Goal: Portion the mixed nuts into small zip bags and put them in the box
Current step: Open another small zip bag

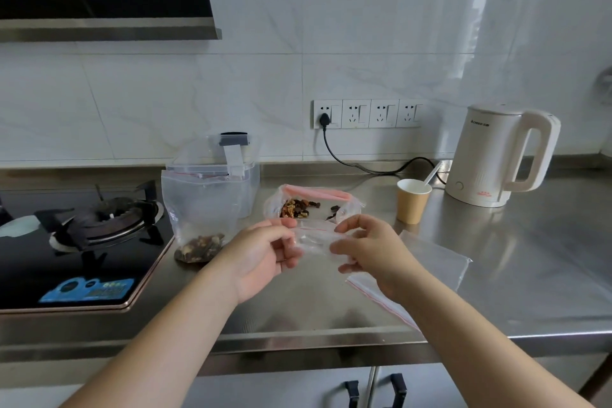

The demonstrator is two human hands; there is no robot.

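Observation:
My left hand and my right hand both pinch an empty small zip bag by its mouth, above the steel counter. Just behind it lies the big bag of mixed nuts with a pink zip, open toward me. A small zip bag with nuts at its bottom leans upright against the clear plastic box, whose lid is tilted open. More empty zip bags lie flat under my right wrist.
A gas hob takes up the counter's left. A paper cup with a spoon and a white kettle stand at the right, its black cord running to the wall sockets. The counter's front edge is near.

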